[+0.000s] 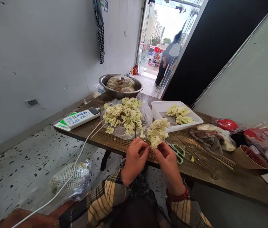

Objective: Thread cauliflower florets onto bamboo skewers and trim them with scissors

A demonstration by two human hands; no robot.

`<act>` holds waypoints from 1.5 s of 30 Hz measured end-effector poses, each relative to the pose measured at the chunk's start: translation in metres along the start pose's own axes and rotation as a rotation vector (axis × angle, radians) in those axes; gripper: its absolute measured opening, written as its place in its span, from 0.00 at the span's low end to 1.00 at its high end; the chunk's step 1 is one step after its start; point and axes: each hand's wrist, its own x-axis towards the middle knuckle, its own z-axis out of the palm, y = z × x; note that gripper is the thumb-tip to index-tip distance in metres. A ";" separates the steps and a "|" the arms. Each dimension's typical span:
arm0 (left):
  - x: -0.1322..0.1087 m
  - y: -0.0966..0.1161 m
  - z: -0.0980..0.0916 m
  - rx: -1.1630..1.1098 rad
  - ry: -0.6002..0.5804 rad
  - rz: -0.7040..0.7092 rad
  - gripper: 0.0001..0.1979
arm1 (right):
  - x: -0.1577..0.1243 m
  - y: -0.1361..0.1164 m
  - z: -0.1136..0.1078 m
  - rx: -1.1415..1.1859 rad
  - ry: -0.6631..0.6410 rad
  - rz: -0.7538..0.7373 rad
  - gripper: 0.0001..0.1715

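My left hand is closed in a pinch at the lower left of a cluster of cauliflower florets. What lies between its fingertips is hidden, though a thin dark stick shows just above the knuckles. The fingers of my right hand grip the cluster from below, keeping it upright over the table's near edge. Behind my hands, a heap of loose cauliflower lies on a clear plastic bag. To the right, a white tray holds several cauliflower skewers.
Green-handled scissors lie beside my right hand, near a bundle of bamboo skewers. A steel basin stands at the back. A white device with a cable sits left. Right are a rag and a paper bowl.
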 end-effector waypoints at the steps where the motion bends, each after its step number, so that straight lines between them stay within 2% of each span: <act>1: 0.000 0.001 0.001 0.007 0.002 0.001 0.08 | 0.000 0.001 -0.001 0.008 0.002 0.003 0.17; 7: 0.000 0.004 0.003 0.087 0.006 0.051 0.08 | 0.003 0.009 -0.003 0.103 -0.002 0.014 0.17; 16: 0.003 0.003 0.005 0.137 0.023 0.105 0.06 | 0.010 0.017 -0.008 0.352 -0.109 0.108 0.13; 21: 0.006 0.000 0.009 0.103 -0.014 0.090 0.05 | 0.012 0.025 -0.012 0.381 -0.028 0.151 0.16; 25: 0.011 -0.004 0.012 0.057 -0.033 0.022 0.07 | 0.014 0.026 -0.017 0.332 -0.060 0.129 0.19; 33: 0.025 -0.021 0.009 -0.082 -0.050 -0.188 0.12 | 0.024 0.021 -0.023 0.010 -0.152 0.006 0.20; 35: 0.027 -0.027 0.007 -0.117 -0.056 -0.224 0.13 | 0.029 0.019 -0.026 -0.045 -0.114 -0.007 0.18; 41: 0.033 -0.038 0.006 -0.223 -0.071 -0.312 0.15 | 0.064 0.004 -0.041 -0.094 0.139 -0.084 0.16; 45: 0.039 -0.038 0.007 -0.396 -0.131 -0.434 0.16 | 0.096 -0.010 -0.045 -0.173 0.132 -0.189 0.17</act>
